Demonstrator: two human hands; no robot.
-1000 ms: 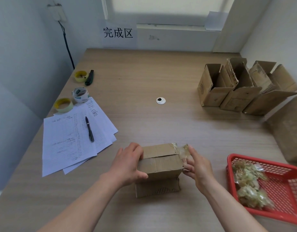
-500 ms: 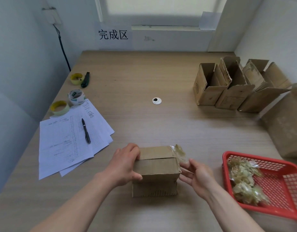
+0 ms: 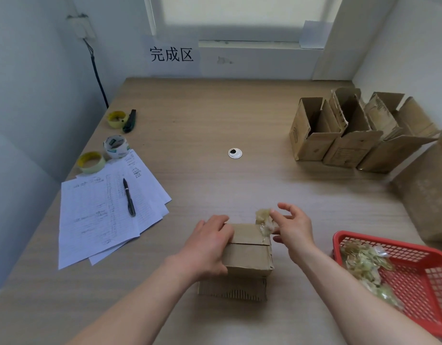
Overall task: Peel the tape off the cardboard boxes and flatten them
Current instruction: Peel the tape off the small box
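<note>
A small brown cardboard box (image 3: 247,255) stands near the front of the wooden table (image 3: 215,125), its two top flaps closed. My left hand (image 3: 207,247) grips its left side, fingers curled over the top edge. At the box's far right corner a crumpled strip of clear tape (image 3: 263,219) sticks up, still joined to the box. My right hand (image 3: 293,229) pinches that tape between thumb and forefinger, the other fingers spread.
A red basket (image 3: 414,285) with peeled tape scraps sits at the right. Several opened boxes (image 3: 339,135) stand at the back right, a larger box (image 3: 429,190) at the right edge. Papers (image 3: 102,210) with a pen, tape rolls (image 3: 115,146) and a knife lie left.
My right hand has risen from the box's right side to its far right corner and taken hold of the loose tape. My left hand still holds the box.
</note>
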